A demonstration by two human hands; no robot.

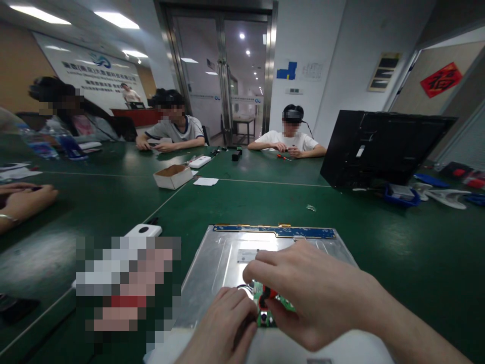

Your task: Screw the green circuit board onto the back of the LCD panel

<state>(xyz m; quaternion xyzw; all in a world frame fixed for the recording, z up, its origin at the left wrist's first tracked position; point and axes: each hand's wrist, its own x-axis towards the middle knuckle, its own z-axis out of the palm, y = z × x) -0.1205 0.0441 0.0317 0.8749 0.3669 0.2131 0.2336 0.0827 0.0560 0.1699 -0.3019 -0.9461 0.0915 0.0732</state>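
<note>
A flat silver metal panel [212, 263], the back of a display by its look, lies in front of me with a blue circuit strip [273, 231] along its far edge. On its near part sits a green circuit board [258, 290], mostly covered by my hands. My right hand [310, 288] is closed around a red and black screwdriver [268, 294], held over the board; its tip is hidden. Curled at the board's left edge, my left hand [227, 321] has its fingertips close to the screwdriver; what they pinch, if anything, is out of sight. A thin dark cable [245, 287] runs beside the board.
A black monitor [382, 151] stands at the right, near a blue tray [401, 194]. Left of the panel lies a white device [146, 231]. Farther back are an open box [173, 177] and a white paper [205, 181]. Several people sit around the green table [261, 202].
</note>
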